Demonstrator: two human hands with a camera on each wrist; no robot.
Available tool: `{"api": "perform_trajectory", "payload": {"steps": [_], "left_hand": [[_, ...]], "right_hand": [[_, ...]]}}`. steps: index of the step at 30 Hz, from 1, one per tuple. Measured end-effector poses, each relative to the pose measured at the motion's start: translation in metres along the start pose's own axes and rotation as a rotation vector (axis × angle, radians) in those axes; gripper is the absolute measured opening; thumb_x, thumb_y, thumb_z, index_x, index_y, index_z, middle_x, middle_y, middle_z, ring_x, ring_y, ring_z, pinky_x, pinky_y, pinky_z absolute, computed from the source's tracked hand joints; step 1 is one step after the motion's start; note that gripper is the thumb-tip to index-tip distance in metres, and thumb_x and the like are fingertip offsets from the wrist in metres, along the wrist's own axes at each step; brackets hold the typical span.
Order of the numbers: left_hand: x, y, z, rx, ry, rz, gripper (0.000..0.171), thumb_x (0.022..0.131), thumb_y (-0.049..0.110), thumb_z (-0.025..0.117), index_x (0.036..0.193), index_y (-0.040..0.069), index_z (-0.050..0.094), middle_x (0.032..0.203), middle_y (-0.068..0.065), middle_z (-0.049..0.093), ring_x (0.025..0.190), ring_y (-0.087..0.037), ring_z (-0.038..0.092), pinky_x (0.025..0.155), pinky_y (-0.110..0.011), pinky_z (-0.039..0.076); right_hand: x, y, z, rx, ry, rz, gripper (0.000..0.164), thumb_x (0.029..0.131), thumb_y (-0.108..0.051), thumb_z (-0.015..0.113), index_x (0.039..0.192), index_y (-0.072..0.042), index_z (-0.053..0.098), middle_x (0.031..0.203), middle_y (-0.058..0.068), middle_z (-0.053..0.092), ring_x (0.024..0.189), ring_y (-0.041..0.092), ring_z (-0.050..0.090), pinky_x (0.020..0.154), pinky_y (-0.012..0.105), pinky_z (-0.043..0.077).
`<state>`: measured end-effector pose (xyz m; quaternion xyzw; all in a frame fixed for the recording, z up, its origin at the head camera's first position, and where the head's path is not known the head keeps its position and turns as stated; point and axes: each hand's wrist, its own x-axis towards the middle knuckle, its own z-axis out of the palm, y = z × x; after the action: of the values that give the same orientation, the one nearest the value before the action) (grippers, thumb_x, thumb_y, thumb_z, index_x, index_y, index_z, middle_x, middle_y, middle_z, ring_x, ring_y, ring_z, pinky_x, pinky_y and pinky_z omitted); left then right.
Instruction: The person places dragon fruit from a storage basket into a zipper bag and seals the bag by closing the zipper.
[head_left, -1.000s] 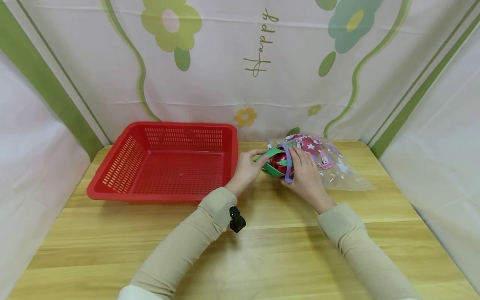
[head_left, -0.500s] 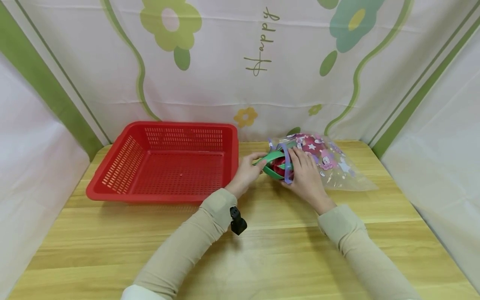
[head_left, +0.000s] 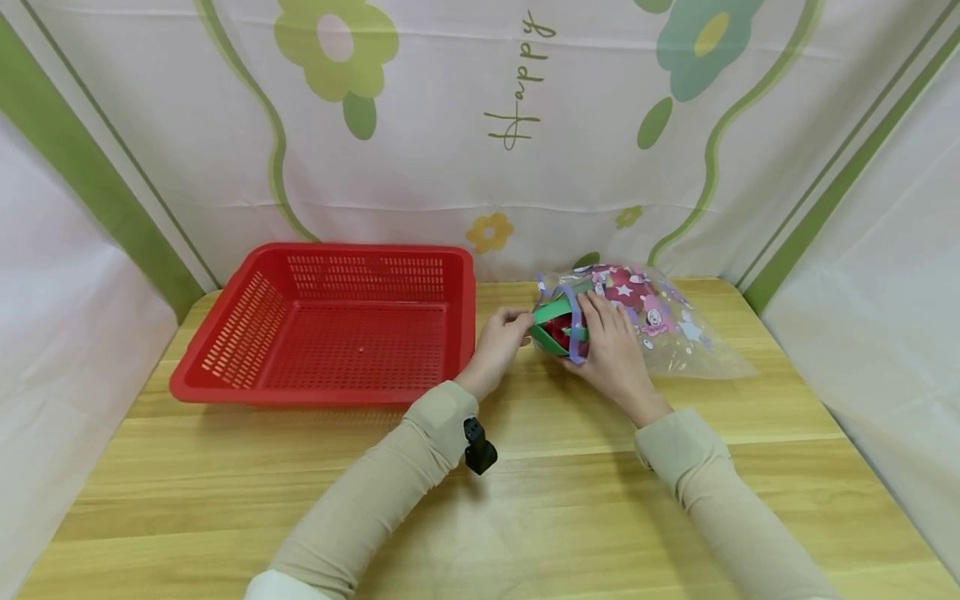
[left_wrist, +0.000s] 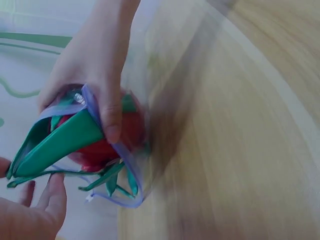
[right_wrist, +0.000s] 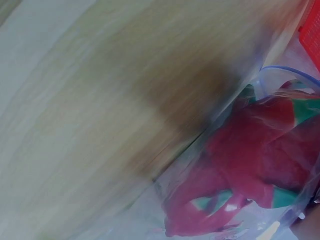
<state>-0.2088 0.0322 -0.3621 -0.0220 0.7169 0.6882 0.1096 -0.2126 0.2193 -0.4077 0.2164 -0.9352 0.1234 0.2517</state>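
Observation:
A soft red item with green strips [head_left: 552, 312] sticks out of the mouth of a clear plastic bag [head_left: 678, 350] printed with pink figures and white stars. My left hand [head_left: 495, 346] pinches the tip of the green strips to the left of the bag. My right hand [head_left: 615, 350] grips the bag beside its purple-edged mouth [head_left: 576, 325], with the red item under the film. In the left wrist view, the right thumb presses on the bag near the purple edge. More folded red material [right_wrist: 250, 155] shows through the film in the right wrist view. The item's kind is unclear.
A red perforated basket [head_left: 322, 396] stands on the wooden table [head_left: 555, 500] to the left of my hands. Behind the table hangs a white cloth [head_left: 435, 167] with printed flowers. White cloth also hangs at both sides.
My left fingers have shifted from over the green strips to their tip, and the strips now lie straighter. The right hand stays almost in place on the bag.

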Motion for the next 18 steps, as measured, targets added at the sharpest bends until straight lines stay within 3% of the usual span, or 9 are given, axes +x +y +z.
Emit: {"api": "perform_trajectory", "payload": {"steps": [3,11,18], "left_hand": [[-0.0016,-0.0014,-0.0004,0.011,0.030,0.013,0.034,0.099,0.025,0.048,0.123,0.002,0.056,0.129,-0.014,0.057,0.114,-0.030,0.059,0.102,-0.040,0.047],[-0.0029,-0.0045,-0.0033,0.153,0.023,0.100,0.033,0.101,0.028,0.047,0.123,0.006,0.059,0.126,-0.013,0.060,0.116,-0.029,0.059,0.098,-0.039,0.048],[-0.0025,-0.0081,-0.0039,0.111,0.014,0.070,0.032,0.101,0.022,0.047,0.124,0.003,0.059,0.126,-0.015,0.059,0.112,-0.031,0.059,0.097,-0.037,0.050]], "right_hand": [[0.0005,0.0001,0.0002,0.001,0.012,-0.007,0.101,0.059,-0.028,0.092,0.139,0.003,0.038,0.139,0.025,0.046,0.129,0.039,0.042,0.112,0.056,0.029],[0.0006,0.0009,-0.0010,0.002,0.004,0.013,0.100,0.060,-0.028,0.091,0.139,0.003,0.038,0.140,0.024,0.045,0.131,0.038,0.041,0.113,0.055,0.028],[-0.0012,0.0013,-0.0001,-0.003,-0.010,0.014,0.101,0.059,-0.030,0.092,0.139,0.003,0.039,0.143,0.023,0.044,0.131,0.038,0.041,0.113,0.055,0.028]]}}
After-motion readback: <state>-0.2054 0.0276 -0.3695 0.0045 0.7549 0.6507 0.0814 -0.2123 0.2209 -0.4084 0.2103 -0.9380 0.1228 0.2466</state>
